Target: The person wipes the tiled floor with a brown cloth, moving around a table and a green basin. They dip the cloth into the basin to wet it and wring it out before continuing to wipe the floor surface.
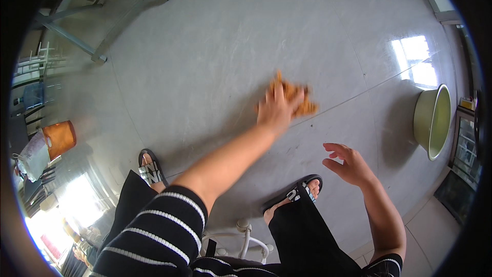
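Observation:
My left hand [277,107] presses an orange-brown cloth [297,97] against the grey tiled floor [205,46]. Its fingers spread over the cloth's left side, and both look slightly smeared by motion. To the lower right, my right hand [348,163] hangs in the air above the floor. Nothing is in it, and its thumb and fingers are apart.
A light green basin [433,122] stands at the right, near a doorway. My sandalled feet [306,187] are below my hands, with a white stool leg [245,236] between them. Metal legs [77,38] stand at the upper left, and an orange container [59,140] at the left.

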Tool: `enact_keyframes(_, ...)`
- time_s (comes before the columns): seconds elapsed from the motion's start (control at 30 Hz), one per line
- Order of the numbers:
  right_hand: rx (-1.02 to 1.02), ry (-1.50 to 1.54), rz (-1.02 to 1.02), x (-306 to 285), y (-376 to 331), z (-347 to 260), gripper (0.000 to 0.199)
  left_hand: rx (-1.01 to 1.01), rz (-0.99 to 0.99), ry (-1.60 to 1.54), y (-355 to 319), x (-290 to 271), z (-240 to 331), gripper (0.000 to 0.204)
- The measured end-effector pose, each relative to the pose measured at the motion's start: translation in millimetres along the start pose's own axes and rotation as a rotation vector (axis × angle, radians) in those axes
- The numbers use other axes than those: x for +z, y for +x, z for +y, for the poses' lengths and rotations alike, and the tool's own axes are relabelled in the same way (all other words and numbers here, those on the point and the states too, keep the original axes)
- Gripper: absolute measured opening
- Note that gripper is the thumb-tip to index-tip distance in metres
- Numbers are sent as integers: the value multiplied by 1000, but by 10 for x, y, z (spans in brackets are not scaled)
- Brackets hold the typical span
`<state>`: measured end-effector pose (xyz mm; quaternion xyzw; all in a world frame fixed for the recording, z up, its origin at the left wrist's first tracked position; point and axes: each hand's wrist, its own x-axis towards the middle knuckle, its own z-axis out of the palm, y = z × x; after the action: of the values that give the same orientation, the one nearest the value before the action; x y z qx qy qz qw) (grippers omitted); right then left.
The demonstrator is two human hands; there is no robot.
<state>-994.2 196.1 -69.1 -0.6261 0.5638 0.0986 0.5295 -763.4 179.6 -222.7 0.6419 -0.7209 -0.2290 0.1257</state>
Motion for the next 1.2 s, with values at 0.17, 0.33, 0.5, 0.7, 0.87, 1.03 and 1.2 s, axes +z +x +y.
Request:
enact_keyframes(0.17,-30,38,12,11,-14,11,47,134,-330,-9,-1702,-53,33,54)
enact_keyframes(0.33,-21,43,-19,81,-112,129,47,-287,-137,-441,-1028,-905,-510,52)
enact_keyframes(0.5,16,41,-20,33,-80,119,48,-415,62,120,110,-1144,-1304,68)
enact_keyframes(0.7,-25,39,-35,62,138,9,48,-336,45,110,-1085,-518,-894,63)
enact_keyframes(0.87,-53,-11,-66,186,213,-232,48,-300,-403,-80,-2213,-449,-397,64)
enact_keyframes(1.03,-210,45,-98,366,149,-450,61,-606,-502,-751,-1609,-878,-201,59)
enact_keyframes(1.2,-344,517,-118,618,165,-652,90,-673,-609,-1673,-1193,-1223,20,75)
